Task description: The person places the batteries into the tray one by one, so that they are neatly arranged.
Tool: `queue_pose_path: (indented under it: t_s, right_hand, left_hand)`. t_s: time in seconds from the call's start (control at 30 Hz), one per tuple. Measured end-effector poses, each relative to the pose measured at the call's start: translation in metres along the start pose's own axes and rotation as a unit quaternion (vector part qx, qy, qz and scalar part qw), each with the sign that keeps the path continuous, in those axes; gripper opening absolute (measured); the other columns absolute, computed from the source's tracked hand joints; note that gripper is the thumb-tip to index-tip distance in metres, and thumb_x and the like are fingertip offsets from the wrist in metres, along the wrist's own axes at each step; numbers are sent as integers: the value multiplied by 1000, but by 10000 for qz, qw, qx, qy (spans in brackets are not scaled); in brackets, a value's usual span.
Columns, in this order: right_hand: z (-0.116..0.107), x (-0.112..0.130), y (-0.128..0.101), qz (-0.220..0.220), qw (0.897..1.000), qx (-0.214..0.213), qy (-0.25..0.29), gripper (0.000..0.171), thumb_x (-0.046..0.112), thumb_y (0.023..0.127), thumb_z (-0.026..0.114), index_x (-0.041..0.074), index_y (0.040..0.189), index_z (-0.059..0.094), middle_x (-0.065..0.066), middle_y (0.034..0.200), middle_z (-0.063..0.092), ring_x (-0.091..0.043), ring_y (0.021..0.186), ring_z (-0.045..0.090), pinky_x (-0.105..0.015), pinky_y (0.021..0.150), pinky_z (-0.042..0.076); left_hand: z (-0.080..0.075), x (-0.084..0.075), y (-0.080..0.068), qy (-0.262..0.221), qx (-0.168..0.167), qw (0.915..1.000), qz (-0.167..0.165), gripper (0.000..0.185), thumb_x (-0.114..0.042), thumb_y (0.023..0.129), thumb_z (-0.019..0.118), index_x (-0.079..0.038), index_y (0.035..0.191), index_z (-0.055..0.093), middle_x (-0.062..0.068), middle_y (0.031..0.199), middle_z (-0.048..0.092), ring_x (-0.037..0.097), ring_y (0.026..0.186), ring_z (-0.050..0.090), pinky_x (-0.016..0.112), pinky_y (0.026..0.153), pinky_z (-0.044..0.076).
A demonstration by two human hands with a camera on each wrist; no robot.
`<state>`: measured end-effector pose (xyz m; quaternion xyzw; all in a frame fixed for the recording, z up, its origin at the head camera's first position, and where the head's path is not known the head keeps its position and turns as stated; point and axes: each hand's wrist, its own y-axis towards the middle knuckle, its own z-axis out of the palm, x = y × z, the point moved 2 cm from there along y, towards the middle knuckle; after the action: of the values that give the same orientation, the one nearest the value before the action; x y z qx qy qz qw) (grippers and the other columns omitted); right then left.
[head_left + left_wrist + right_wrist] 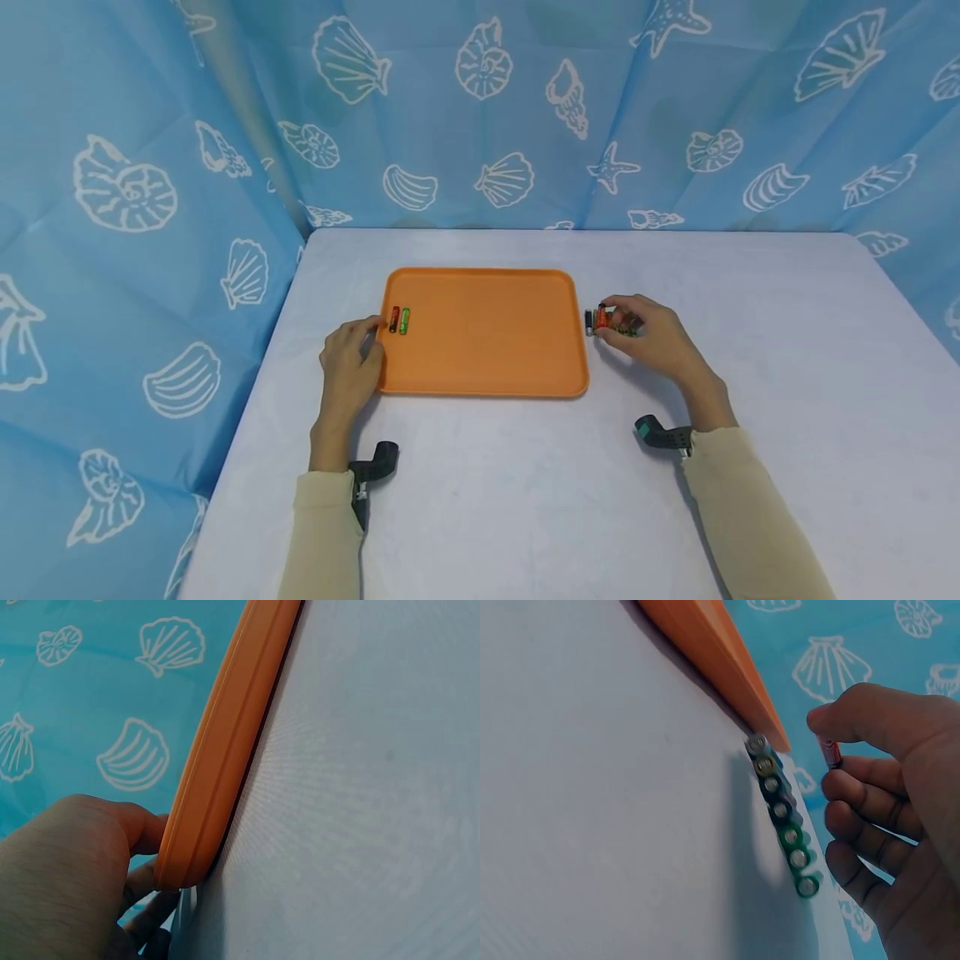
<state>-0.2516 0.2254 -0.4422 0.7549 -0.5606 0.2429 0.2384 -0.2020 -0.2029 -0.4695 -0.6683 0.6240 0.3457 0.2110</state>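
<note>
An orange tray (487, 333) lies flat on the white table. A red battery (394, 319) and a green battery (405, 321) lie side by side in it near its left rim. My left hand (352, 358) grips that left rim (225, 750), thumb on top and fingers curled along the edge below. Just right of the tray, several batteries (784, 825) lie in a row on the table. My right hand (648, 333) hovers over them and pinches a red battery (830, 752) between thumb and forefinger, lifted just off the row.
The white table (525, 483) stretches wide in front of and to the right of the tray. A blue curtain with shell prints (480, 108) closes off the back and left sides. Black camera mounts (375, 462) sit at both wrists.
</note>
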Motion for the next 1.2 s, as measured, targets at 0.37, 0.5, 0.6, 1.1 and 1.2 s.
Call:
queue_pose_path:
  t_s: [0.37, 0.5, 0.6, 1.1, 1.2]
  right_hand:
    - [12, 9, 3, -344, 9994, 50, 0, 44, 20, 91, 73, 5, 130, 61, -5, 90, 57, -21, 84, 52, -36, 75, 47]
    - [14, 14, 3, -412, 9991, 52, 119, 42, 19, 90, 74, 5, 128, 61, -5, 90, 57, -21, 83, 52, -35, 73, 48]
    - [18, 20, 5, -377, 9991, 101, 186, 44, 21, 90, 74, 6, 129, 61, -5, 91, 56, -21, 84, 53, -33, 74, 48]
    - [37, 45, 13, -754, 9962, 266, 340, 42, 22, 88, 77, 7, 125, 64, -4, 90, 57, -20, 82, 53, -34, 72, 47]
    - [40, 48, 14, -800, 9958, 219, 374, 41, 21, 87, 78, 8, 124, 65, -3, 88, 57, -20, 81, 52, -33, 71, 46]
  left_hand:
    - [1, -1, 1, 44, 44, 10000, -71, 40, -14, 101, 49, -12, 140, 56, 12, 140, 51, 33, 142, 29, 50, 117, 12]
    - [1, -1, 1, 66, 48, 9999, -85, 40, -14, 101, 49, -12, 140, 57, 12, 140, 51, 33, 141, 29, 50, 117, 12]
    - [0, -2, 1, 82, 61, 9999, -115, 40, -14, 101, 49, -12, 140, 56, 12, 140, 50, 33, 142, 28, 50, 117, 12]
    - [1, 1, 1, 15, -2, 9999, -146, 41, -14, 100, 49, -12, 140, 57, 10, 141, 51, 32, 142, 28, 50, 117, 12]
    - [1, 1, 2, -10, -17, 9999, -110, 40, -14, 100, 49, -12, 140, 57, 10, 139, 51, 31, 141, 29, 49, 117, 12]
